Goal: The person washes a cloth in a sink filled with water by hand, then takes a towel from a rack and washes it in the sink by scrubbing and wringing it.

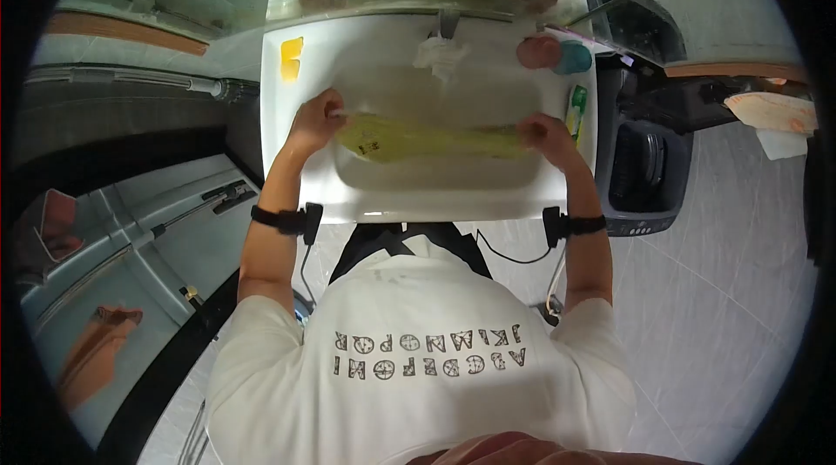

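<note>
A yellow-green cloth (435, 138) with a dark print near its left end is stretched sideways over the basin of the white sink (300, 191). My left hand (318, 123) has its fingers closed on the cloth's left end. On the other side, the right end is gripped by my right hand (549, 139), fingers curled around it. The cloth is slightly blurred, and how its lower side meets the basin cannot be made out.
Behind the cloth is a faucet (448, 23) with something whitish (441, 56) at it. A pink cup (538, 52), teal cup (574, 57) and green-white tube or box (576, 112) stand right; a yellow item (292, 58) lies left. A dark grey bin-like container (644, 173) stands beside the sink.
</note>
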